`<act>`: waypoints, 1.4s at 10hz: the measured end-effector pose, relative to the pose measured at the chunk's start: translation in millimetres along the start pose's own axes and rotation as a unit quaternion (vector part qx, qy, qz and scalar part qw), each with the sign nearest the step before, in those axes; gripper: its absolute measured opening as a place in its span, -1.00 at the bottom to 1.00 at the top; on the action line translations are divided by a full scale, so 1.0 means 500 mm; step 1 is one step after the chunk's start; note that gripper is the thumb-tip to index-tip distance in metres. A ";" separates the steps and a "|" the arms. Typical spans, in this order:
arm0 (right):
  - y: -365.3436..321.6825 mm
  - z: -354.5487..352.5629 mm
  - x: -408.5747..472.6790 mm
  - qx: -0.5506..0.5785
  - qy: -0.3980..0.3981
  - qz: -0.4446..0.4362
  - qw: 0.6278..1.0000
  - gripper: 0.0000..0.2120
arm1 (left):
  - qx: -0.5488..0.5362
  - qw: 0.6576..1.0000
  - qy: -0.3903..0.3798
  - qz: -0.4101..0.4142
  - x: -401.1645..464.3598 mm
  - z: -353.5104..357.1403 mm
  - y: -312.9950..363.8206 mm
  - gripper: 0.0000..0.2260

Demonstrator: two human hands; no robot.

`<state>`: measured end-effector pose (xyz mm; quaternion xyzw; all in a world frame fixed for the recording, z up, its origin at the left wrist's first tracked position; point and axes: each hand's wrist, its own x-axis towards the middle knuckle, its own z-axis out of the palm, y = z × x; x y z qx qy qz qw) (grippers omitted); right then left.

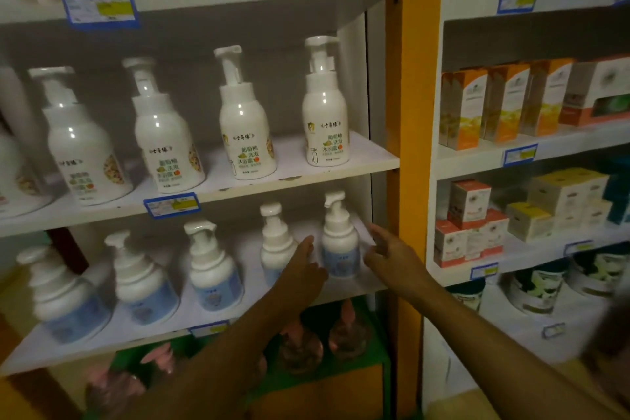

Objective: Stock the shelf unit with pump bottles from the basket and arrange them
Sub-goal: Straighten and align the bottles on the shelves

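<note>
Blue-label pump bottles [341,242] line the lower shelf [204,324]; left hand [301,268] and right hand [388,254], both open-fingered, flank the rightmost; arranging seems nearly finished.

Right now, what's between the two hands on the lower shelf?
Head view: the rightmost blue-label pump bottle stands between the left hand and right hand.

Dim, soft-focus view; glare spots on bottles [244,123]; warped edges.
</note>
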<state>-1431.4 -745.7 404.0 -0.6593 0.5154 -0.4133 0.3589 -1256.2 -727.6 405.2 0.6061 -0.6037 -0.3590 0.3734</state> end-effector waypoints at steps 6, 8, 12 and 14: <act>0.032 0.046 0.009 0.031 -0.014 -0.056 0.998 -0.54 | 0.001 0.998 0.003 0.062 0.023 0.037 -0.027 -0.43; 0.029 0.042 -0.011 0.045 -0.025 -0.063 0.997 -0.43 | 0.020 0.998 -0.001 0.051 0.002 0.038 -0.032 -0.35; 0.142 0.058 -0.090 -0.029 -0.039 -0.026 0.998 -0.77 | -0.016 1.000 -0.019 -0.020 -0.037 0.069 -0.182 -0.75; 0.240 0.091 -0.086 -0.065 -0.093 0.034 0.993 -0.69 | 0.071 0.995 -0.048 -0.048 0.006 0.128 -0.291 -0.49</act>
